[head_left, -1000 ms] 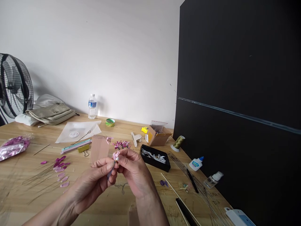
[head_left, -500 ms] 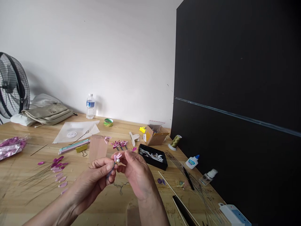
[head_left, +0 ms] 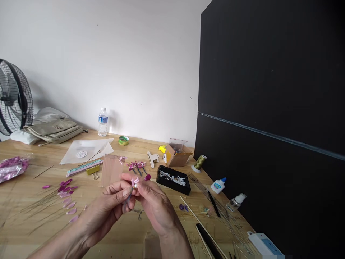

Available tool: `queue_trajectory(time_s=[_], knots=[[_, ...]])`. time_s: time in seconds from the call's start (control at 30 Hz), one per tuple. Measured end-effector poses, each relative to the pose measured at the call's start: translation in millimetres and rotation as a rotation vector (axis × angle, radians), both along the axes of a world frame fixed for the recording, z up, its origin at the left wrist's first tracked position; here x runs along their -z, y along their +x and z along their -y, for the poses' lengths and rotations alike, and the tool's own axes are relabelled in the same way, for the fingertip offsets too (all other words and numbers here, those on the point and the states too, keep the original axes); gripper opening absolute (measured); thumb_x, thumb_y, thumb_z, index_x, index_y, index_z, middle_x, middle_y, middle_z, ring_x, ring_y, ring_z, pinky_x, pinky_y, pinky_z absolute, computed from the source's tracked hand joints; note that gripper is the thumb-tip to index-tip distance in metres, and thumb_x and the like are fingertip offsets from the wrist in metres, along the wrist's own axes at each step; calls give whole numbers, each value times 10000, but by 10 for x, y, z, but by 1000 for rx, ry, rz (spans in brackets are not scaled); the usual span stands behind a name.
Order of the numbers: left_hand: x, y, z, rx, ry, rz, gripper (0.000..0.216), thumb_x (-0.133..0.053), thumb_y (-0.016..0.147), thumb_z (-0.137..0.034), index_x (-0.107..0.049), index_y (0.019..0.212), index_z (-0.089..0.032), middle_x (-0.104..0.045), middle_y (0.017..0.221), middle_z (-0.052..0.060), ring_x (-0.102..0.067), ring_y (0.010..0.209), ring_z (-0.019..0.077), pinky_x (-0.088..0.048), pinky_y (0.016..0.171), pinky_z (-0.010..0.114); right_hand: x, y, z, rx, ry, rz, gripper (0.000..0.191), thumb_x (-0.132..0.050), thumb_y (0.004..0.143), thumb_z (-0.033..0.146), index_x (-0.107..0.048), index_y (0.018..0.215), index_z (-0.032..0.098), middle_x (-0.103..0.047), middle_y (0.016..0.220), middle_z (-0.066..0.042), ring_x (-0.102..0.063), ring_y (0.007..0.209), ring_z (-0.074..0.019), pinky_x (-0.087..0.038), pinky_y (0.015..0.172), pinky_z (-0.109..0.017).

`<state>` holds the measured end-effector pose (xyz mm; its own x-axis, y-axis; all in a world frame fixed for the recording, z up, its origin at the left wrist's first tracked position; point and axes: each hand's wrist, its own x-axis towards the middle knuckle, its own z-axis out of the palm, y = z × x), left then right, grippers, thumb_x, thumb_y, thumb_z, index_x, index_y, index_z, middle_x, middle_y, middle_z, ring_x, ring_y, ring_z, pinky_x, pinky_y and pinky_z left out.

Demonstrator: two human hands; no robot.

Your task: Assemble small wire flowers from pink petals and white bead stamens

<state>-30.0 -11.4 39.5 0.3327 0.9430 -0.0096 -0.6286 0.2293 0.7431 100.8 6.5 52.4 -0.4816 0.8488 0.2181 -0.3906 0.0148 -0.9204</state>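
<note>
My left hand [head_left: 111, 208] and my right hand [head_left: 155, 203] meet above the wooden table [head_left: 32, 230], fingers pinched together on a small pink flower [head_left: 134, 181] with a white bead at its centre and a thin wire stem. The left fingers hold the stem below the bloom. The right fingertips press on the flower's petals from the right, with a darker pink petal [head_left: 147, 177] sticking up beside them. Behind the hands lie several finished pink flowers [head_left: 137, 166] and a tan card [head_left: 111, 169]. Loose pink petals on wires [head_left: 67, 194] lie to the left.
A black tray [head_left: 174, 179], a cardboard box [head_left: 176, 155], gold thread spool [head_left: 199, 162], glue bottle [head_left: 219, 185] and spray bottle [head_left: 235, 202] sit to the right by a black panel [head_left: 269, 108]. Water bottle [head_left: 102, 122], green tape roll [head_left: 123, 140], bag [head_left: 52, 129] and fan [head_left: 14, 97] stand farther back.
The hands dropped slightly and moved closer together on the flower. A dark pink petal now shows above the right fingertips. The view shifted a little.
</note>
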Motion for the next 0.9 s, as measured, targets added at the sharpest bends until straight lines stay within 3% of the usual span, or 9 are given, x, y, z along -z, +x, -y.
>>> queue_trajectory(time_s=[0.17,0.33,0.47,0.67,0.8,0.9], knots=[[5,11,8,-6,-15,45,45,-676,692,-156,-674,657,-128,-618,660,-7,-523,576,46,-442,595,125,-29,36,23,26,-38,-82,367,-605,735,410,-615,1051,224,-614,1065,-84,-549,953,-210,-364,889,-403],[6,11,15,-9,-8,33,64,-675,694,-164,-664,641,-130,-613,665,-5,-511,566,47,-431,583,128,-55,23,63,139,-66,-113,383,-488,800,470,-636,1001,180,-650,978,-104,-548,979,-219,-378,883,-389],[4,9,26,-5,5,-2,83,-664,707,-186,-662,644,-134,-591,639,-1,-496,575,57,-415,584,138,-75,10,87,196,-22,-65,323,-470,823,411,-661,941,179,-667,938,-100,-580,866,-202,-416,820,-383],[-3,30,38,-14,31,-52,111,-660,710,-231,-667,644,-141,-571,627,2,-464,576,72,-393,579,163,-85,24,107,214,16,97,332,-459,827,423,-672,933,192,-647,978,-85,-557,876,-195,-418,810,-365],[0,42,49,-44,19,-98,119,-673,695,-252,-665,637,-148,-556,610,-4,-448,580,80,-375,577,175,-80,28,116,150,21,147,328,-437,841,423,-659,969,218,-642,963,-70,-564,789,-179,-433,754,-361],[4,45,56,-48,18,-115,126,-677,689,-270,-663,637,-156,-538,586,-12,-431,577,83,-362,582,180,-79,33,118,138,27,139,323,-439,840,424,-662,962,226,-631,1004,-75,-552,882,-204,-431,757,-360]])
